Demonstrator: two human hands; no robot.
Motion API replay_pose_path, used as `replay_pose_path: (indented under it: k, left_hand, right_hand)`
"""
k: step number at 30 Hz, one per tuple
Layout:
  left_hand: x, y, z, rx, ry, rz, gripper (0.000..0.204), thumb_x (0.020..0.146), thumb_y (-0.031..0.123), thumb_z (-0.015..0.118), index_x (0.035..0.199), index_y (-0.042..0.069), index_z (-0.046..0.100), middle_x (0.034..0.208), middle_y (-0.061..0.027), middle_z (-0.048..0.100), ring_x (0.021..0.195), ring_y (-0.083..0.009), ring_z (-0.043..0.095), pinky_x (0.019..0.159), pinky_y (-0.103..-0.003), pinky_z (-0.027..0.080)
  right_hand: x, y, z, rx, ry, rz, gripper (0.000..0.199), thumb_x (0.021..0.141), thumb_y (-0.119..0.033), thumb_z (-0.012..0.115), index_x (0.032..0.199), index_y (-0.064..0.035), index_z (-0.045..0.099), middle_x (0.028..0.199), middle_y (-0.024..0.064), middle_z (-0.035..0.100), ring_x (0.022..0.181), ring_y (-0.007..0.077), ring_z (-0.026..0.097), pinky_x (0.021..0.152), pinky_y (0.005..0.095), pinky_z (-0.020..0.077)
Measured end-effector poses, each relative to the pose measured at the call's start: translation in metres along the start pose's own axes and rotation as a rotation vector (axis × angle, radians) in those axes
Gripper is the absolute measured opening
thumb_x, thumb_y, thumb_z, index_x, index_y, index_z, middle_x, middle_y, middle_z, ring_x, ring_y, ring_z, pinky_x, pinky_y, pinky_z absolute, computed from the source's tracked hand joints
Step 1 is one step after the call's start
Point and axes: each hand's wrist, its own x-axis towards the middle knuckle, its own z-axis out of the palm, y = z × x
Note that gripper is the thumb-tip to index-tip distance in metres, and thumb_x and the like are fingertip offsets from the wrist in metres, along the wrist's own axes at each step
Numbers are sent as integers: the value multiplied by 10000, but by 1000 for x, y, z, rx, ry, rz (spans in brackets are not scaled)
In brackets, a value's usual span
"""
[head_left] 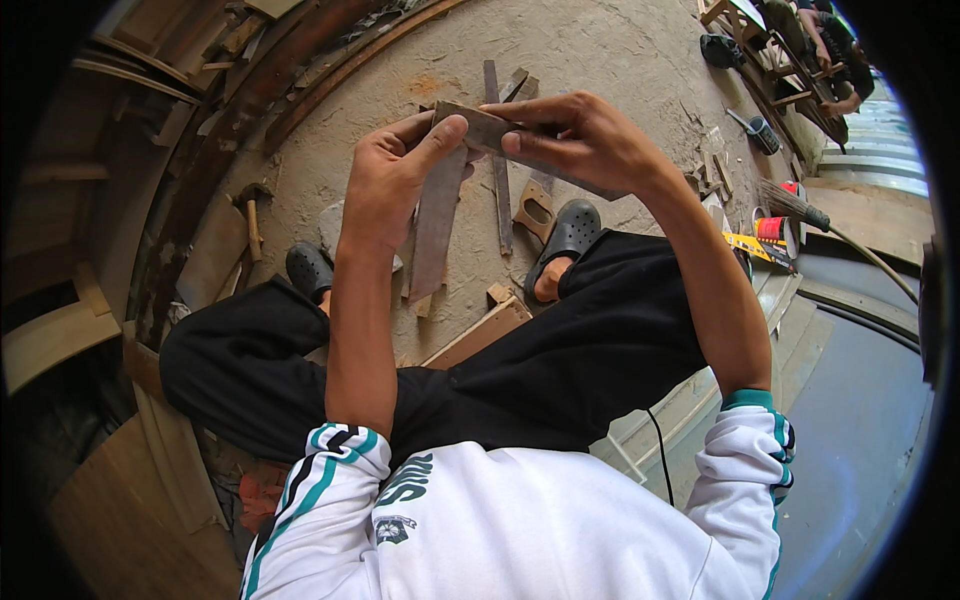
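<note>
White sleeves with teal and black stripes fill the bottom of the view, and above them the person's black trousers [560, 350] cover both bent knees, so the person seems to sit low over the concrete floor [600, 60]. Both forearms rise from there to the middle of the picture, where the two hands meet on one thing: a flat, grey-brown metal square made of two thin strips. The left hand [385, 185] is closed around the longer strip [437, 225], with the thumb pressed on its top end, and this strip hangs down toward the floor between the feet. The right hand [585, 140] pinches the shorter strip [490, 128] between thumb and fingers where it meets the longer one; I judge that holding it at the corner, with one hand on each arm, keeps the tool steady and near to the eyes. Below the hands, two dark clogs [568, 232] stand on the floor, with small wood offcuts [495, 295] and a plank just beside them. A hammer [252, 215] lies to the left, near stacked curved boards. Farther right are a broom [790, 205] and a small red and white can [770, 230]; what is in it I cannot tell. At the top right, another person works at a wooden frame [770, 50].
</note>
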Motion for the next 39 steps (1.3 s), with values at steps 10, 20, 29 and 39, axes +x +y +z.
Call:
replay_pose_path:
  k: [10,20,29,39]
  left_hand:
    - [2,-7,4,-4,75,169,554,924,223,720,1399,14,523,953,-80,735,839,-123,713,707,-261,607]
    - [0,-4,10,142,113,194,488,954,262,682,1356,11,571,971,-113,734,827,-141,718,716,-263,607]
    - [0,-3,11,183,109,197,463,961,297,669,1322,16,602,971,-126,732,829,-170,730,710,-271,617]
    - [4,-10,9,155,92,148,442,973,283,653,1316,9,600,1007,-124,722,848,-183,724,764,-296,621]
  right_hand:
    - [4,-5,0,45,32,14,450,922,-443,662,1240,-128,701,989,154,748,848,238,719,774,376,567]
    - [4,-5,1,36,36,29,437,917,-437,672,1238,-143,704,994,153,748,850,237,723,783,369,566]
    - [3,-6,2,63,48,39,429,907,-423,684,1226,-137,711,987,149,751,846,214,721,774,358,565]
    - [7,5,9,14,36,21,423,941,-366,681,1262,-91,685,840,62,716,705,82,575,615,284,474]
